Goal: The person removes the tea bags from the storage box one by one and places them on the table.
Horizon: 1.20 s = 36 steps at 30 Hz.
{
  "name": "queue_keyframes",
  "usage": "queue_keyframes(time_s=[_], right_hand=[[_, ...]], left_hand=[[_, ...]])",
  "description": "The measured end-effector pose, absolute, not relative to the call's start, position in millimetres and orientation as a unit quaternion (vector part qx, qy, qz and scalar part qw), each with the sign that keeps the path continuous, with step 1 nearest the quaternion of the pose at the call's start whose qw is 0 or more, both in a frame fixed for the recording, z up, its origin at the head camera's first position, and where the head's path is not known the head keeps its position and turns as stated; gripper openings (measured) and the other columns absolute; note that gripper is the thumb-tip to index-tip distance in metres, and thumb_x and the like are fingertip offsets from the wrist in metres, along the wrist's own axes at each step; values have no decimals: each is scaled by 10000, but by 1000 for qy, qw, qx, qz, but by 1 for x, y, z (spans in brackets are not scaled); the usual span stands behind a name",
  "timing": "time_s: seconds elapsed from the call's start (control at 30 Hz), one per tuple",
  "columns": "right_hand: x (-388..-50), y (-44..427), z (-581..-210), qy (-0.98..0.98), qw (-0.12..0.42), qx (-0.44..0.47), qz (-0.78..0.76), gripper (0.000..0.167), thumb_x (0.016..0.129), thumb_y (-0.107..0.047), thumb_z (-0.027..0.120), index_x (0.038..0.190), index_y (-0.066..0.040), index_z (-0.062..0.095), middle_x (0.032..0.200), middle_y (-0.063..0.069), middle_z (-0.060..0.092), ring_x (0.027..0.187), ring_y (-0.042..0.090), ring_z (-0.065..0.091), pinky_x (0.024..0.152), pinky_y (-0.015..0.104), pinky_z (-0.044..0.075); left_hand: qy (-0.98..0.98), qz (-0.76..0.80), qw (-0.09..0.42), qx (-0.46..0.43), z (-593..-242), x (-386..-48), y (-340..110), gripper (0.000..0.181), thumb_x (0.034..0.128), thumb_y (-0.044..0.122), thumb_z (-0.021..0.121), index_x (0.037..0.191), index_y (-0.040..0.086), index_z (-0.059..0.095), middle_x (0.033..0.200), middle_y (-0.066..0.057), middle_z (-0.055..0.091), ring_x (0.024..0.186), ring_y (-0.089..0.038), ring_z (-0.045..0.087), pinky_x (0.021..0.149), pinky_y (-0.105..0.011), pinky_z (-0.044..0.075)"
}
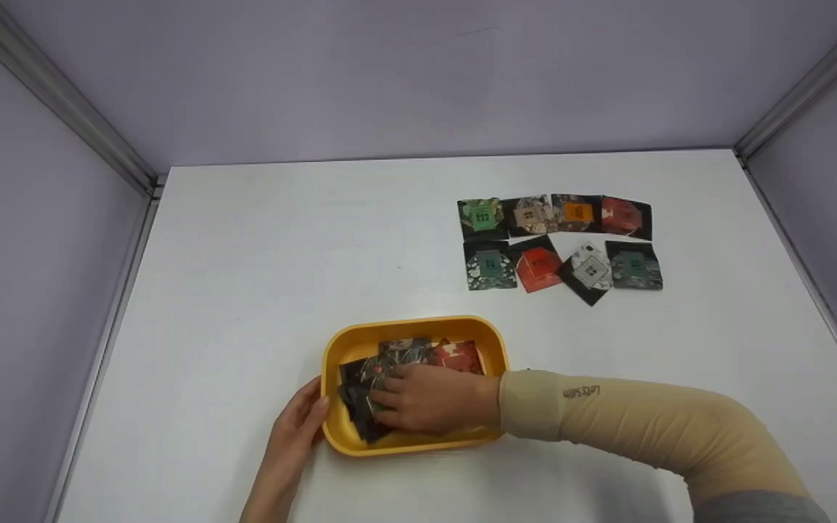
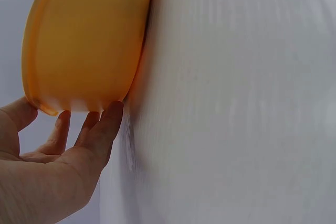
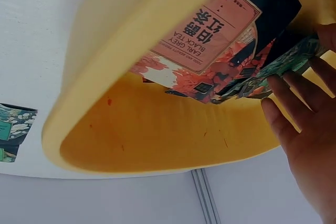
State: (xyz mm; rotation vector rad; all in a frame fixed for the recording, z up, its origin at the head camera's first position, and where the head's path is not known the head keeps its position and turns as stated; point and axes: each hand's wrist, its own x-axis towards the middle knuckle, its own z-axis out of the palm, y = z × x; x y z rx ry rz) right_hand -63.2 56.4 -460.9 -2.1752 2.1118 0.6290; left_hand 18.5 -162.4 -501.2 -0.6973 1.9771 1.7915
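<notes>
A yellow plastic bin [image 1: 418, 452] stands on the table with several dark tea sachets [image 1: 405, 351] inside. My left hand [image 1: 296, 420] holds the bin's left end, thumb at the rim and fingers against the outer wall [image 2: 86, 40]. Reaching in over the right side, my right hand [image 1: 426, 398] lies on the sachets at the left. In the right wrist view its spread fingers [image 3: 299, 90] touch a green-patterned sachet [image 3: 291, 61]; the thumb is partly cut off. A pink-labelled Earl Grey black tea sachet [image 3: 212, 30] leans in the bin, apart from that hand.
Beyond the bin, to the right, several tea sachets lie in two rows on the white table [image 1: 280, 240], among them a green one [image 1: 484, 216], a red one [image 1: 536, 265] and a tilted grey one [image 1: 589, 272]. Pale walls [image 1: 418, 80] enclose the table.
</notes>
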Motion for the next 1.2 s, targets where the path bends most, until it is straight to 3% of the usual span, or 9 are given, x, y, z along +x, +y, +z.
queue_keyframes(time_s=[0.33, 0.57, 0.77, 1.0, 1.2], right_hand=[[-62, 57, -452, 666, -26, -728, 162, 199, 1045, -270, 503, 1172, -207, 643, 1126, -57, 698, 989, 118, 623, 890, 286, 497], [-58, 61, -440, 663, -69, -735, 119, 185, 1035, -253, 540, 1170, -206, 657, 1096, -70, 707, 944, 104, 611, 886, 274, 502], [-53, 68, -432, 675, -100, -723, 109, 206, 1041, -269, 527, 1196, -209, 648, 1107, -72, 701, 987, 111, 615, 951, 296, 489], [-48, 80, -421, 698, -117, -699, 97, 231, 1024, -254, 558, 1233, -207, 642, 1144, -54, 696, 1008, 123, 628, 917, 290, 497], [-48, 94, -417, 720, -141, -677, 61, 243, 1007, -246, 582, 1232, -198, 661, 1138, -41, 703, 1009, 135, 640, 938, 305, 505]], left_hand=[[699, 637, 201, -256, -501, 17, -163, 803, 940, 563, 589, 1535, 83, 342, 1592, -166, 293, 1437, -332, 321, 1127, -467, 350], [700, 641, 195, -248, -502, 18, -163, 781, 950, 543, 588, 1534, 84, 345, 1586, -168, 306, 1435, -328, 327, 1127, -470, 351], [701, 639, 197, -249, -500, 19, -163, 795, 948, 553, 584, 1535, 76, 340, 1593, -171, 286, 1449, -334, 296, 1133, -466, 339], [701, 647, 185, -237, -500, 20, -164, 735, 979, 476, 582, 1530, 56, 337, 1595, -183, 273, 1445, -340, 301, 1123, -467, 357], [697, 647, 192, -242, -501, 19, -162, 756, 960, 516, 588, 1528, 77, 351, 1594, -173, 284, 1434, -332, 326, 1118, -466, 366]])
